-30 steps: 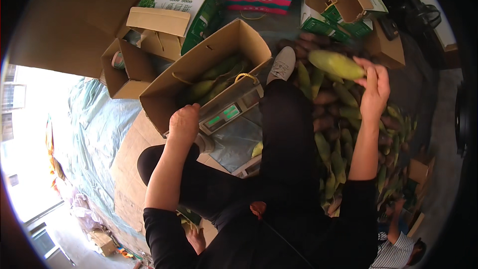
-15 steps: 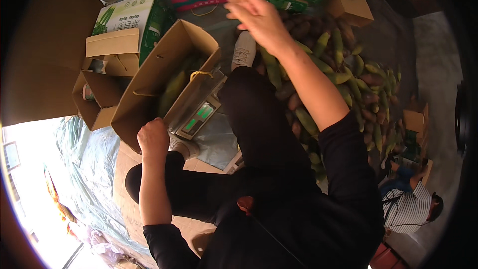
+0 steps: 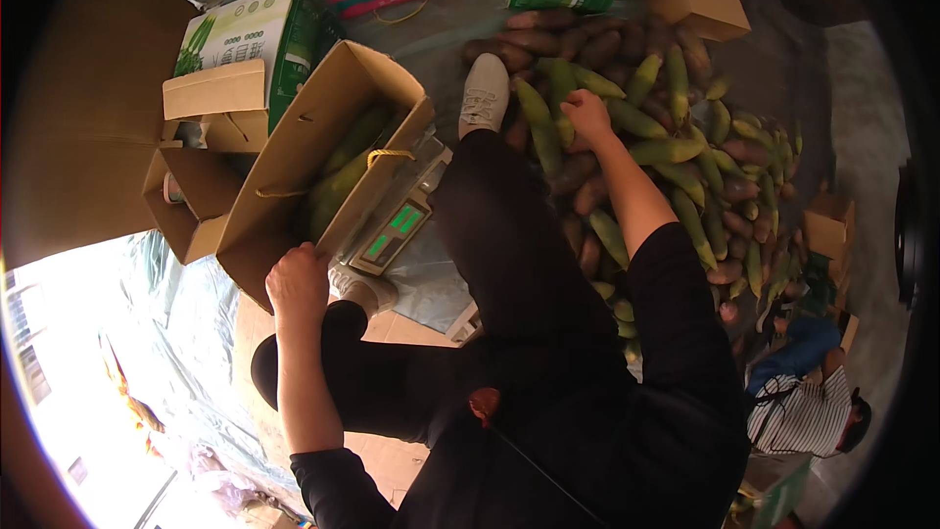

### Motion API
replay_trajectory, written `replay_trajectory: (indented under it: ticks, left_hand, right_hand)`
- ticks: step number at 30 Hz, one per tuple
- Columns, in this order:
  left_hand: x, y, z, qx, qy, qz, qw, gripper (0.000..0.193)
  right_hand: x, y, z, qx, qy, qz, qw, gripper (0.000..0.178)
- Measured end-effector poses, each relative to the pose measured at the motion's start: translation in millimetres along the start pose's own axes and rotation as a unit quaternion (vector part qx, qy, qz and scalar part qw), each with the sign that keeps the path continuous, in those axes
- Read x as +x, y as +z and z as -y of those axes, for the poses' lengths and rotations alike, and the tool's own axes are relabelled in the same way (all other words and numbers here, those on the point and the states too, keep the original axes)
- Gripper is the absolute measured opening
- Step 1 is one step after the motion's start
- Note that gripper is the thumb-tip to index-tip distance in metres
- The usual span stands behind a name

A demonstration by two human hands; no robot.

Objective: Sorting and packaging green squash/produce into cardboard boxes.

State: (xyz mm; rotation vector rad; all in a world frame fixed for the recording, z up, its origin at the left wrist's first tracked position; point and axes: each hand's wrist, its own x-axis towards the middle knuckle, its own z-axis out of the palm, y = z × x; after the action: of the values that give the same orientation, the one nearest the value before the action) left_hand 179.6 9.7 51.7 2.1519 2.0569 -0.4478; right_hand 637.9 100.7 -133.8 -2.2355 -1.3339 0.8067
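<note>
My left hand (image 3: 298, 280) is closed on the near corner of an open cardboard box (image 3: 262, 225). Inside the box lie a few long green vegetables (image 3: 338, 184) that look like radishes. The box is tilted on a scale (image 3: 390, 237) with a lit green display, and a yellow cord handle (image 3: 390, 154) hangs over its side. Over the heap of green and brown radish-like vegetables (image 3: 676, 152), my right hand (image 3: 587, 119) has its fingers curled down beside a long green one. Its fingertips are partly hidden, so what they hold cannot be made out.
Printed boxes (image 3: 240, 39) stand behind the open box, with a smaller open carton (image 3: 186, 191) left of it. More cartons (image 3: 697, 2) are at the far right. Plastic sheeting (image 3: 176, 318) covers the left side. Another person in a striped shirt (image 3: 803, 413) is at the right.
My right hand has come down from above the far side onto the heap, moving right and nearer. My left hand stays on the box corner.
</note>
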Motion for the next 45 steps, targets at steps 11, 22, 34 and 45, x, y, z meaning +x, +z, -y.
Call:
replay_trajectory:
  ticks: [11,22,34,45]
  left_hand:
    - [3,-9,-2,-0.041,-0.005,0.019,0.999,0.019]
    - [9,-11,-3,-0.040,0.000,0.020,0.999,0.022]
    - [3,-9,0,-0.040,0.005,0.019,0.999,0.022]
    - [-1,-5,6,-0.054,0.000,0.017,0.998,0.019]
  right_hand:
    - [18,57,17,-0.193,-0.003,0.027,0.981,0.063]
    - [22,87,13,-0.264,0.007,0.008,0.964,0.058]
    - [-35,34,10,0.126,-0.063,-0.048,0.989,0.050]
    - [-107,-96,256,0.314,-0.470,-0.069,0.822,0.046]
